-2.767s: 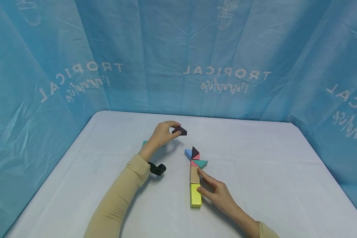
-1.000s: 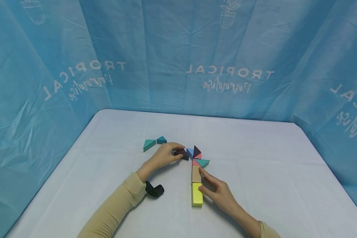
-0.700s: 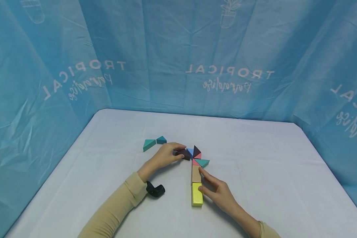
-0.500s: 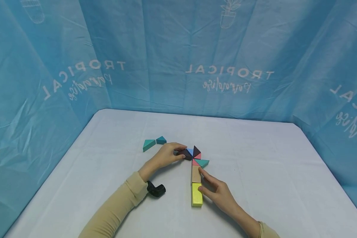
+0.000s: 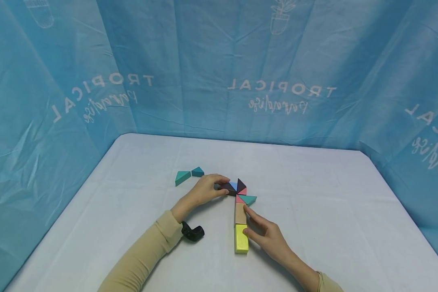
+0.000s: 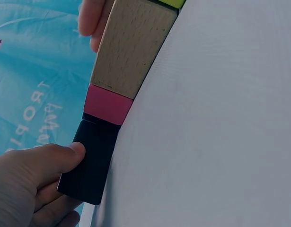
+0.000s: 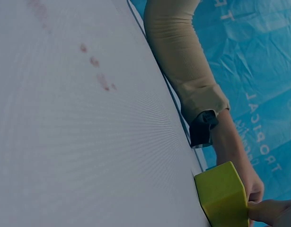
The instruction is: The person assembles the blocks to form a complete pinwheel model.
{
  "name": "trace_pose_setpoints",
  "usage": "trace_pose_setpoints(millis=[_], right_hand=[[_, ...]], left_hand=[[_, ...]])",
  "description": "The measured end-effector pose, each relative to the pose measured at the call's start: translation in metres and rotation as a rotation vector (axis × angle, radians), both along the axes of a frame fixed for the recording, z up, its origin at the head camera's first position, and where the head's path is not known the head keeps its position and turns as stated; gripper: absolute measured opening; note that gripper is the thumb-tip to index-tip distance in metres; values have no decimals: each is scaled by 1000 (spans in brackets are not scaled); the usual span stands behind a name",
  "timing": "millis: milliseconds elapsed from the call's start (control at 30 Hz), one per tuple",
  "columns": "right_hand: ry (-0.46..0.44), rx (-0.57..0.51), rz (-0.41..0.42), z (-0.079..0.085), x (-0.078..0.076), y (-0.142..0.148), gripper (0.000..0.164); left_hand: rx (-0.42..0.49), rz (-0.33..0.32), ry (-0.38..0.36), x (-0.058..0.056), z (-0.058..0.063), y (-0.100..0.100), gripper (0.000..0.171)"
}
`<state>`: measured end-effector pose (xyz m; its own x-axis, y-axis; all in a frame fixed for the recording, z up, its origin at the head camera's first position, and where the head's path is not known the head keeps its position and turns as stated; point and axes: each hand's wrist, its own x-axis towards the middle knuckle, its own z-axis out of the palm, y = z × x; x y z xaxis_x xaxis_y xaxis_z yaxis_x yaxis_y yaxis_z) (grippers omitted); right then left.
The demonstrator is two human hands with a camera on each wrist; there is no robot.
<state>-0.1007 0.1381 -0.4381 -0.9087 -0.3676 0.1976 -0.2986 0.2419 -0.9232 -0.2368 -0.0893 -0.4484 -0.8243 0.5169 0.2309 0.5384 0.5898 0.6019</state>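
Note:
My left hand (image 5: 204, 190) pinches a black triangular block (image 6: 88, 158) between thumb and fingers, low at the table. Its tip meets a small pinwheel of triangles: a blue triangle (image 5: 233, 185), another black triangle (image 5: 241, 185), two pink triangles, one of them the lower pink triangle (image 5: 238, 199), and a green triangle (image 5: 249, 200). Below these, a plain wooden block (image 5: 240, 214) and a yellow block (image 5: 241, 239) continue in a straight column. My right hand (image 5: 268, 235) lies along their right side, index fingertip at the wooden block and thumb tip at the yellow one.
Two loose teal triangular blocks, a lighter teal block (image 5: 183, 177) and a darker teal block (image 5: 198, 172), lie beyond my left hand. A black wrist device (image 5: 193, 233) hangs under the left sleeve. Blue curtain (image 5: 219, 73) encloses the white-covered table (image 5: 314, 194).
My left hand has brought the black triangular block down from above the far side of the table, then slid it right against the pinwheel. The right hand stays at the column.

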Motion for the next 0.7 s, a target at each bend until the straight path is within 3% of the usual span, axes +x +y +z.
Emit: trace_pose_setpoints(millis=[100, 233, 433, 533, 700], right_hand=[[3, 3, -4, 0, 0, 0, 56], [9, 7, -3, 1, 0, 0, 56], [18, 10, -2, 2, 0, 0, 57], [17, 11, -5, 2, 0, 0, 56], [7, 13, -10, 2, 1, 0, 56]], left_hand=[[0, 17, -11, 0, 5, 0, 40], [30, 38, 1, -3, 21, -7, 43], [121, 108, 52, -17, 42, -33, 41], [115, 151, 53, -25, 45, -49, 41], [1, 199, -12, -34, 40, -70, 41]])
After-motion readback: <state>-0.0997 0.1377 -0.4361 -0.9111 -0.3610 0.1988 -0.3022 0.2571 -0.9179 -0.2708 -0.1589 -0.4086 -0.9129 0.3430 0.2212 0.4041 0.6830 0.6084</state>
